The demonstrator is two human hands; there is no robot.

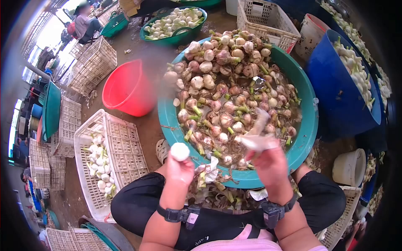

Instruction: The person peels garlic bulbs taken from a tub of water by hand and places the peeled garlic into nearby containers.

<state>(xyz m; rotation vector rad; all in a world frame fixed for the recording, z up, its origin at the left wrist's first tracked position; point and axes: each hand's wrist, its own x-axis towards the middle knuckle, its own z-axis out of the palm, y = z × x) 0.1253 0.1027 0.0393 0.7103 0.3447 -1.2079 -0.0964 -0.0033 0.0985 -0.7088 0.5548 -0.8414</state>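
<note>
My left hand (179, 168) holds a peeled white garlic bulb (180, 152) up at its fingertips, near the front left rim of a large green tub (307, 104). Over the front right part of that tub, my right hand (270, 161) is closed on a pale strip of peel (255, 142), blurred by motion. Unpeeled garlic bulbs (226, 120) with short green stems lie in water in the tub, heaped higher at its back. Loose peel and stem scraps (209, 171) hang on and below the near rim.
Left of the tub stand a red bucket (125, 90) and a white crate (90, 201) holding peeled bulbs. A green basin (184, 35) of white bulbs is behind. At the right are a blue tub (335, 83) and a white bucket (349, 167). A person (86, 25) sits at the back left.
</note>
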